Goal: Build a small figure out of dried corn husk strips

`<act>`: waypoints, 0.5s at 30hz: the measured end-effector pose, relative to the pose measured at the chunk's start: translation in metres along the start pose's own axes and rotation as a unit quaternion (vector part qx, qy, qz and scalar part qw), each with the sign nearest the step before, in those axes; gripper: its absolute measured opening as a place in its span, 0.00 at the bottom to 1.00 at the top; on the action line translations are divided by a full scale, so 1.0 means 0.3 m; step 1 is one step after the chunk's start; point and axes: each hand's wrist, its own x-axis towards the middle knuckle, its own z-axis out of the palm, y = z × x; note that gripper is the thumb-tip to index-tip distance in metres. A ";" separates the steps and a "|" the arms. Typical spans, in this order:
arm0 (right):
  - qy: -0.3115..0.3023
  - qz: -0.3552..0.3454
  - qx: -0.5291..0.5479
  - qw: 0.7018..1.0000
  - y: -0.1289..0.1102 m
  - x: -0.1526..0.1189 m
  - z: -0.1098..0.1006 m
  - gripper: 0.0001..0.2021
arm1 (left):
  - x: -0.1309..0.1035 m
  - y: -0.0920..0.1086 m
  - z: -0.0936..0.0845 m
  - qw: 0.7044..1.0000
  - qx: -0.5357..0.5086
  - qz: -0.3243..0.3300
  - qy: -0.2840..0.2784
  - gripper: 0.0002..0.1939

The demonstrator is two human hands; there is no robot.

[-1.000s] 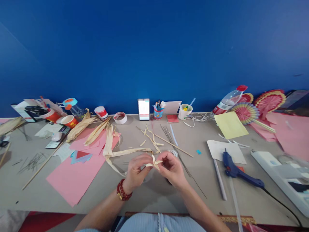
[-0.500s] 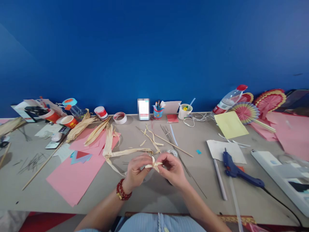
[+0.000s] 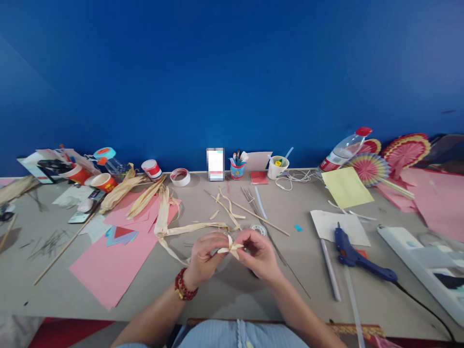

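A small pale flower (image 3: 231,247) with several pointed petals, looking like dried corn husk, is pinched between my two hands above the table. My left hand (image 3: 207,256) grips it from the left, and a red bead bracelet (image 3: 185,285) circles that wrist. From the other side my right hand (image 3: 256,255) closes finger and thumb on the flower. Just beyond the right fingers lies a white tape roll (image 3: 258,229), partly covered. Strips of corn husk (image 3: 197,227) stretch over the table to the left, and thin wires (image 3: 279,251) lie to the right.
At right rest a blue glue gun (image 3: 353,253), a glue stick (image 3: 330,270) and a white power strip (image 3: 416,266). Pink paper (image 3: 116,270) covers part of the left side. Along the blue wall stand a phone (image 3: 216,165), a pen cup (image 3: 237,169) and a bottle (image 3: 340,152).
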 end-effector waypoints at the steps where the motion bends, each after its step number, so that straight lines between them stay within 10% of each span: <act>1: 0.000 -0.003 -0.002 1.000 0.002 -0.001 0.000 0.07 | -0.003 -0.003 0.000 1.000 -0.002 0.000 0.000 0.06; 15: 0.013 0.000 -0.048 0.999 0.003 -0.004 0.001 0.08 | 0.003 0.007 0.001 0.999 0.030 -0.004 0.013 0.04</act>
